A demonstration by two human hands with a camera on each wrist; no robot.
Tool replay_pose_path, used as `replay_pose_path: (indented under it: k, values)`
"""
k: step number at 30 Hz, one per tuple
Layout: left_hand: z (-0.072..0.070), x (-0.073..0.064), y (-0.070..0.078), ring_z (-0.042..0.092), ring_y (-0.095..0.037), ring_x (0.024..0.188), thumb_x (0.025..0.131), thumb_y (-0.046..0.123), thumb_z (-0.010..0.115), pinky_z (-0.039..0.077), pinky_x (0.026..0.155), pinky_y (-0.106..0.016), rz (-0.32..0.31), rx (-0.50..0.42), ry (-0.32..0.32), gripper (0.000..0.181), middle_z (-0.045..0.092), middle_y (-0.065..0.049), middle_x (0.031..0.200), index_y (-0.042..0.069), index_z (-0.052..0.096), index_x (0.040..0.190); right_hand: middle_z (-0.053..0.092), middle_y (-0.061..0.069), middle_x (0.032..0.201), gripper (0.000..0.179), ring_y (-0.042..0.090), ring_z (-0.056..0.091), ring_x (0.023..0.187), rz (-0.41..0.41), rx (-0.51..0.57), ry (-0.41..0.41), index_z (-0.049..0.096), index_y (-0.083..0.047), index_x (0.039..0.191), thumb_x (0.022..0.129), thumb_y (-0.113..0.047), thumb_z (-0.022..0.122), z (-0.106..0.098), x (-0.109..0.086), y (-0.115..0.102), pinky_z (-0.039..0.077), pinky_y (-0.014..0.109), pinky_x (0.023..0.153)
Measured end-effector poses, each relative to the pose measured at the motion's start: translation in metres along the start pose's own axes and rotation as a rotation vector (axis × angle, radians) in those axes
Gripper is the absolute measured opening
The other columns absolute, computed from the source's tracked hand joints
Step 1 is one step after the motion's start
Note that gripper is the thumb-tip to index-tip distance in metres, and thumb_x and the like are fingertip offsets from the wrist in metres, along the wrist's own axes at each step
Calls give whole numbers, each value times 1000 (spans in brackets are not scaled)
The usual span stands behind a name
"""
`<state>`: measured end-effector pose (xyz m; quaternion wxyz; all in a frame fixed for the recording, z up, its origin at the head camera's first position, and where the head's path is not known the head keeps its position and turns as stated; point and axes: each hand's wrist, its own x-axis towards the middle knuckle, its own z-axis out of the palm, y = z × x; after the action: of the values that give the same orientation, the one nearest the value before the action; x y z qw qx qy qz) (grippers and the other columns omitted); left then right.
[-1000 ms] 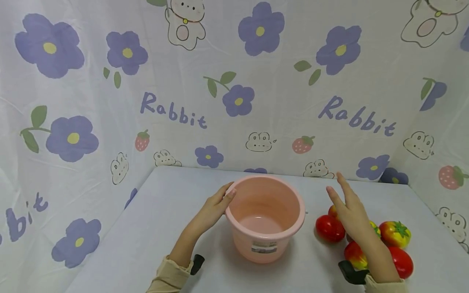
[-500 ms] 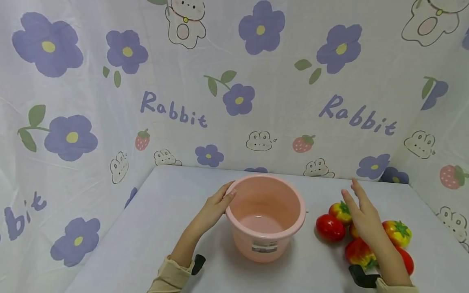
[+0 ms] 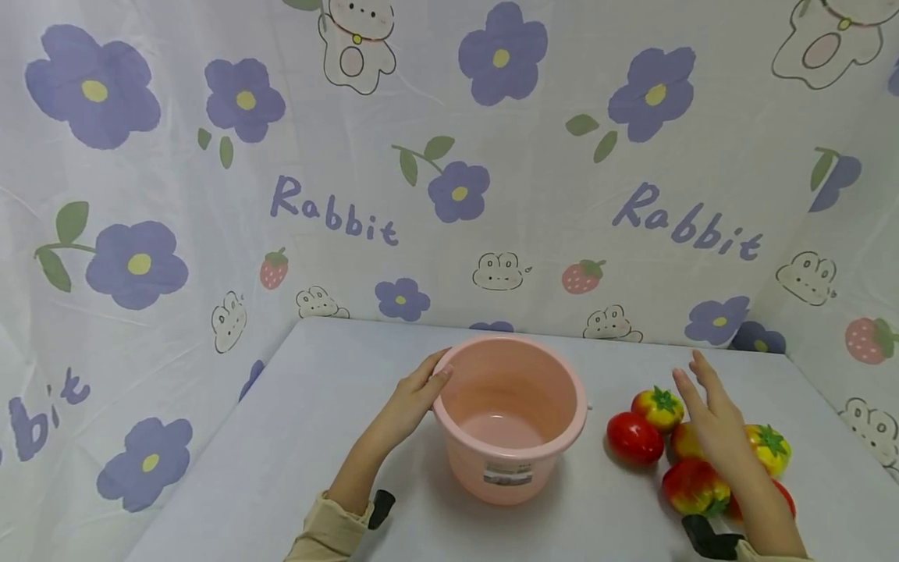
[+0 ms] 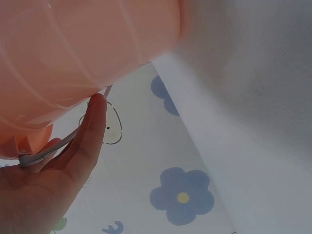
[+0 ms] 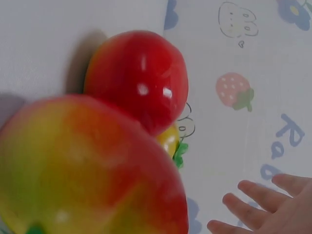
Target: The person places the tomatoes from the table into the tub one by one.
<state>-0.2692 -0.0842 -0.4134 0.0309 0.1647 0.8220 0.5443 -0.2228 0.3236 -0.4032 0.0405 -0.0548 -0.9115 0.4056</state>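
A pink plastic bucket (image 3: 465, 467) stands upright on the table, a printed label (image 3: 509, 474) on its front. My left hand (image 3: 410, 403) grips its left rim, thumb over the edge and fingers outside. In the left wrist view the fingers lie along the bucket's wall by a thin pale handle (image 4: 50, 150). My right hand (image 3: 722, 431) hovers with fingers extended and nothing in them, above a cluster of glossy toy tomatoes. Among these are a red tomato (image 3: 634, 439), a red-yellow tomato with green leaves (image 3: 695, 485) and a yellowish one (image 3: 771, 449). The right forearm partly hides others.
The white table (image 3: 309, 437) ends at a curtain (image 3: 435, 101) printed with flowers and rabbits, which runs along its back and sides. Another leafy tomato (image 3: 656, 409) sits at the back of the cluster, to the right of the bucket.
My right hand has drawn back to the right and a little nearer, uncovering more of the tomatoes at the back of the cluster. The left hand and the bucket stay put.
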Motion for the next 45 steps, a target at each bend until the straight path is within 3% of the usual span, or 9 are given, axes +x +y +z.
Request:
replay_pose_path:
  k: [8, 18, 27, 34, 38, 45]
  values:
    - [-2, 0, 2, 62, -29, 119, 101, 50, 41, 54, 94, -47, -9, 8, -7, 54, 51, -7, 147, 28, 37, 150, 8, 30, 160, 72, 62, 12, 139, -17, 48, 41, -10, -19, 157, 103, -53, 24, -11, -1, 6, 14, 84, 99]
    - [-1, -1, 4, 62, -28, 119, 101, 49, 41, 55, 94, -47, -8, 2, -10, 54, 52, -7, 146, 26, 37, 150, 8, 31, 159, 71, 62, 15, 138, 11, 80, 63, -11, -16, 156, 103, -51, 21, -24, -1, 19, 24, 83, 95]
    - [-2, -1, 4, 63, -28, 118, 101, 48, 42, 54, 95, -46, -6, 6, -8, 54, 53, -7, 145, 26, 38, 150, 11, 35, 156, 73, 59, 8, 141, 2, 92, 131, -6, -8, 156, 104, -48, 25, -31, 1, 38, 6, 79, 107]
    - [-2, -1, 2, 61, -28, 121, 101, 50, 41, 54, 96, -47, 1, 6, -12, 55, 52, -7, 146, 26, 37, 150, 9, 35, 156, 74, 56, -1, 144, 20, 109, 179, -5, -6, 156, 103, -46, 29, -35, 0, 50, 1, 76, 110]
    - [-2, -2, 2, 59, -28, 124, 101, 51, 42, 52, 99, -50, 6, 0, -7, 55, 50, -6, 147, 27, 37, 150, 3, 33, 157, 77, 55, -3, 144, 56, 126, 181, -8, -7, 155, 103, -46, 31, -38, 0, 58, 2, 76, 110]
    - [-2, -1, 0, 58, -28, 124, 100, 51, 42, 51, 100, -49, 10, 1, -1, 54, 50, -5, 148, 28, 39, 149, -4, 30, 158, 85, 53, -4, 145, 189, 142, 181, -12, -6, 154, 100, -50, 35, -46, 4, 70, 5, 71, 114]
